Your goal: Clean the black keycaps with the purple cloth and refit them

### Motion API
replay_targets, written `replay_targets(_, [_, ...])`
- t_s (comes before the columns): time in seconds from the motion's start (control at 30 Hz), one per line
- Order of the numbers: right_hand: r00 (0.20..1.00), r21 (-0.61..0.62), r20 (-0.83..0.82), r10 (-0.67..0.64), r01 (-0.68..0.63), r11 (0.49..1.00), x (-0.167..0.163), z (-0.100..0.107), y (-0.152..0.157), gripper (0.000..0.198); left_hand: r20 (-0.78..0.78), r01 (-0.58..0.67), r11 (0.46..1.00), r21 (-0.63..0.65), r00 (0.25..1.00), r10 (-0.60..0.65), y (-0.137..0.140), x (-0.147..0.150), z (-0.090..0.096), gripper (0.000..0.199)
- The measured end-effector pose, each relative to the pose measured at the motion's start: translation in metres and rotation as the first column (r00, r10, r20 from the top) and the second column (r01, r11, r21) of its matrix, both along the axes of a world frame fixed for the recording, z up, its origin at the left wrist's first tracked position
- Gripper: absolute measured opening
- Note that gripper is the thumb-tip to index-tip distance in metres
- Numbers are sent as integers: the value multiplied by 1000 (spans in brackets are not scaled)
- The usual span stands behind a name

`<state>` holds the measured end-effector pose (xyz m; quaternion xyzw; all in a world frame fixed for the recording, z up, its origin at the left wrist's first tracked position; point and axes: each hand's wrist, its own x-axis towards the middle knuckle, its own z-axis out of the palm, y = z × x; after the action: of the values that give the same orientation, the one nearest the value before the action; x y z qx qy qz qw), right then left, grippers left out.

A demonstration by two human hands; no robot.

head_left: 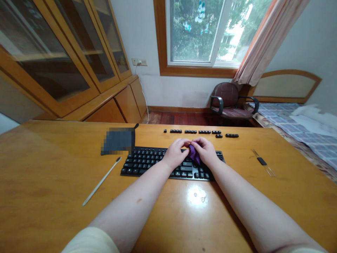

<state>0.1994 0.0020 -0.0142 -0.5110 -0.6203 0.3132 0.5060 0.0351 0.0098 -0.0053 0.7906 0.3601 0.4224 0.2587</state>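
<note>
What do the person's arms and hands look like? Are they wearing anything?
The left hand and right hand are bare, without gloves. The left forearm is bare too, with a small mark on it. Near that elbow, a pale cream sleeve ends.

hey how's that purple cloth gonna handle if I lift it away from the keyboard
The cloth is probably floppy, since it bunches in soft folds between the left hand and right hand. It's likely light, being little bigger than the fingers around it. It shouldn't roll, as its shape looks crumpled, not round.
</note>
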Motion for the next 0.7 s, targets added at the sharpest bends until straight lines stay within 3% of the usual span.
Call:
replay_targets(0.3, [995,21,4,-103,103,994,3,-3,4,23,35,-108,992,67,994,106,4,0,-2,26])
replay_targets(0.53, [996,25,77,47,-49,998,1,2,-2,23,10,-127,988,93,992,126,4,-1,-3,24])
replay_targets(0.7, [991,24,128,21,-25,999,0,4,-2,23,18,-114,990,79,993,112,5,-2,-4,23])
